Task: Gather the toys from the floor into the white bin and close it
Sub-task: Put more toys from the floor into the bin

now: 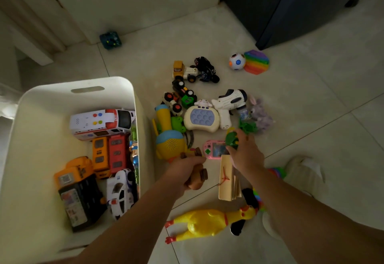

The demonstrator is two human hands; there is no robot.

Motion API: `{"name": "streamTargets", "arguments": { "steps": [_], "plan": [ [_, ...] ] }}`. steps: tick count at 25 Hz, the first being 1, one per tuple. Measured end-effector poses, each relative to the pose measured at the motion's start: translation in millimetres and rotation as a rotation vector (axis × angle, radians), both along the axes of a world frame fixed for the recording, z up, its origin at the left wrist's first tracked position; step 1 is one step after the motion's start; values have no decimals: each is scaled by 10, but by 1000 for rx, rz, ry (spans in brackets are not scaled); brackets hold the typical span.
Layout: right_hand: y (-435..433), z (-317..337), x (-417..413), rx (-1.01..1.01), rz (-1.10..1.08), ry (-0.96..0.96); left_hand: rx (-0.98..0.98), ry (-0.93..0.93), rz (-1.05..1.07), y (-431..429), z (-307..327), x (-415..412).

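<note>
Gripping a brown toy (pixel 197 175), the left hand (pixel 184 169) hovers beside the white bin (pixel 133 89).

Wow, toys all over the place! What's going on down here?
A person is tidying toys off the floor. Their left hand grips a brown toy animal just beside the white bin, and their right hand holds a small green toy. The bin is open and already holds several toy vehicles. Many toys are not yet gathered, among them a yellow rubber chicken and a rainbow pad.
</note>
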State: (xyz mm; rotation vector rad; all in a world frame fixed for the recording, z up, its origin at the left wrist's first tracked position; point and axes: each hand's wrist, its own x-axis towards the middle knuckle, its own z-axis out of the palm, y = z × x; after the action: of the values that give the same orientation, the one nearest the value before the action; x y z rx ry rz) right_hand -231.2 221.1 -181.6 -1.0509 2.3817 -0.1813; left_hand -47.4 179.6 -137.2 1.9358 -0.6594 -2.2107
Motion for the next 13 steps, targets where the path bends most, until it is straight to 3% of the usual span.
{"name": "streamTargets", "arguments": {
  "steps": [4, 8, 13],
  "plan": [
    [-128, 431, 140, -296, -167, -524, -74, 115, -17, -110, 395, 89],
    [-272, 980, 439, -414, -301, -796, -126, 268, 1, -175, 815, 382],
    [-389, 1517, 969, -504, -258, -1062, -161, 354, 133, -236, 1127, 1032]
  ]
}}
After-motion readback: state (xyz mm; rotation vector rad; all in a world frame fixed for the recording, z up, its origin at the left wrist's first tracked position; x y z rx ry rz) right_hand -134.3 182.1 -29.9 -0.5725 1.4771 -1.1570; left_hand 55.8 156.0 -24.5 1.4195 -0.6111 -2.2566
